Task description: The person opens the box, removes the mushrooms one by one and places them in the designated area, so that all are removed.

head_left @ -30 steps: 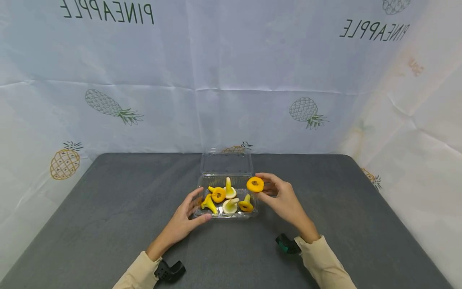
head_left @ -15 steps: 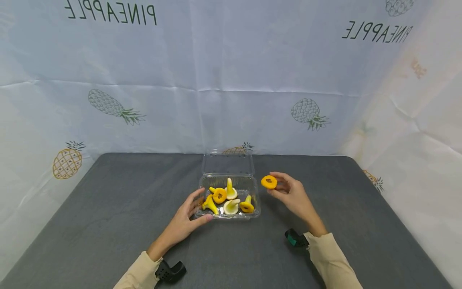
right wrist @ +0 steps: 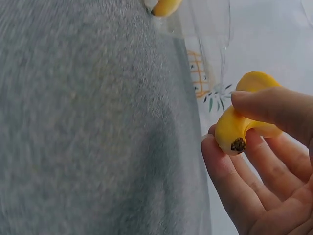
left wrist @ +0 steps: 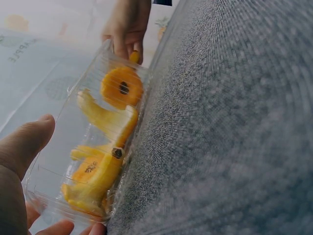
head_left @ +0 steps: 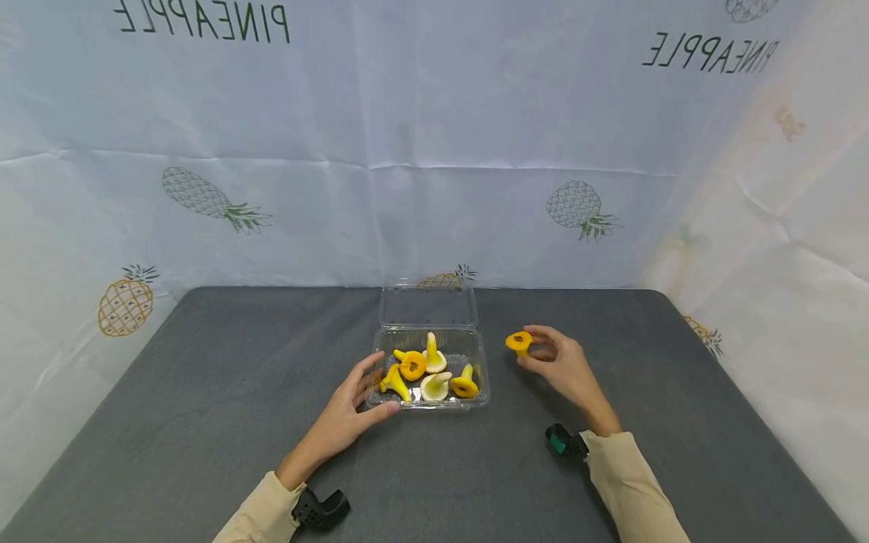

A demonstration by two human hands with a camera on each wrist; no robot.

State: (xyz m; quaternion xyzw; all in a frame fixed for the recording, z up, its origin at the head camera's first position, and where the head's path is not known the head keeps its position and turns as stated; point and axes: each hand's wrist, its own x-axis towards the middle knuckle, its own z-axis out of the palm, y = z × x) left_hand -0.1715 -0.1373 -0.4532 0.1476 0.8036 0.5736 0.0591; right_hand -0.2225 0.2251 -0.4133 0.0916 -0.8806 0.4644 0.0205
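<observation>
A yellow-orange toy mushroom [head_left: 519,342] is being pinched by its stem between thumb and fingertips of the right hand [head_left: 562,366], held just above the grey table [head_left: 204,392], to the right of the clear plastic clamshell box [head_left: 429,400] and apart from it. The box's front left corner is being gripped by the left hand [head_left: 346,411], fingers curled round the wall; five more mushrooms [head_left: 434,386] are lying inside. Risk noted: the pinch is light, so the mushroom could be dropped and rolled away.
</observation>
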